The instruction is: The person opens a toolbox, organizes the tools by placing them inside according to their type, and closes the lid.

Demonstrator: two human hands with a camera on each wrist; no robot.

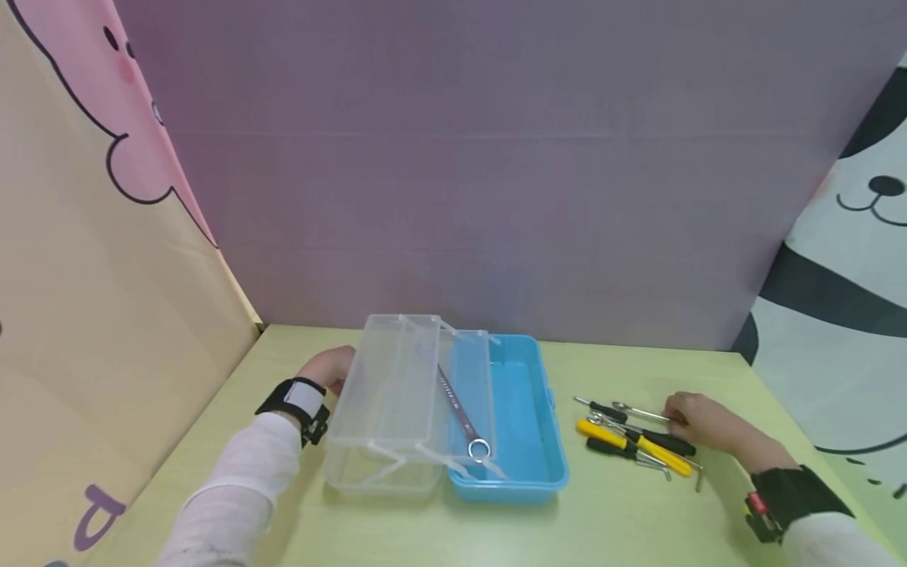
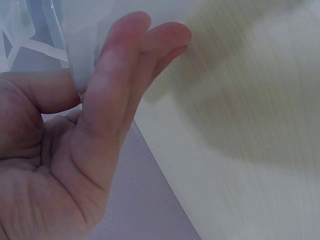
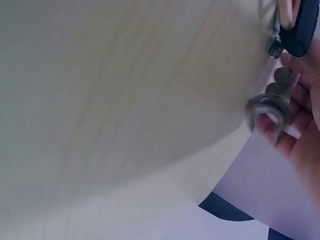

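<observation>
A toolbox stands mid-table, its blue base (image 1: 523,409) at the right and its clear plastic lid (image 1: 386,386) swung over to the left. A clear inner tray (image 1: 485,370) overlaps the base, and a combination wrench (image 1: 460,413) lies in it. At the lid's left side, my left hand (image 1: 331,367) pinches the clear edge between thumb (image 2: 55,91) and fingers. My right hand (image 1: 697,417) is at the tool pile and grips another wrench (image 1: 641,411); its ring end (image 3: 272,111) sits among the fingers in the right wrist view, somewhat blurred.
Beside my right hand lie several tools: yellow-handled ones (image 1: 664,457), black-handled screwdrivers (image 1: 668,442) and hex keys (image 1: 700,477). A grey-purple curtain (image 1: 496,197) closes off the table's back edge. Printed cloths hang left and right.
</observation>
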